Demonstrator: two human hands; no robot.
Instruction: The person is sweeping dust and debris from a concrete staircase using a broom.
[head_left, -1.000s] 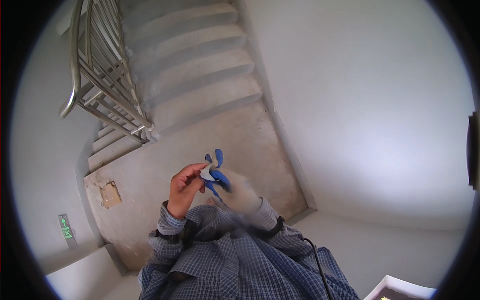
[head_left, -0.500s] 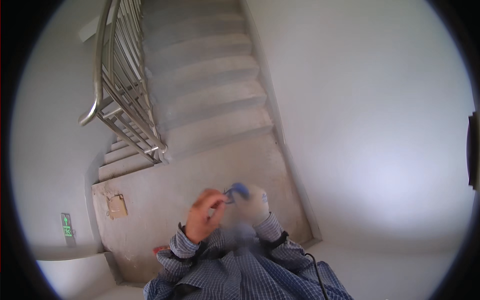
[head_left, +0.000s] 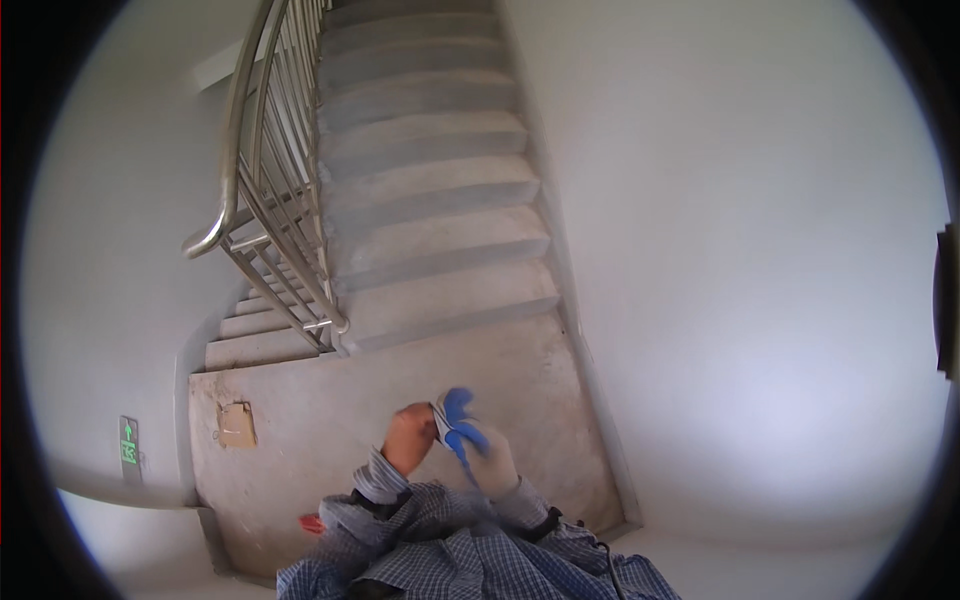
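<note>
Rolled over since half a second ago, the bare left hand (head_left: 408, 440) I watch remotely meets a blue-and-white work glove (head_left: 457, 404) above a stair landing (head_left: 380, 400); its fingers are hidden, so I cannot tell its grip. The gloved right hand (head_left: 489, 464) curls around the glove, near my checked sleeves.

Two grips show: one bare left grip (head_left: 408, 438) and one gloved right grip (head_left: 490, 465). There is at least one blue-and-white glove (head_left: 500, 475), two checked sleeves (head_left: 382, 477), one cardboard piece (head_left: 237, 425), one red item (head_left: 312, 523), one green sign (head_left: 129, 442), one cable (head_left: 611, 568), one metal railing (head_left: 232, 170) and two flights of steps (head_left: 430, 185).
</note>
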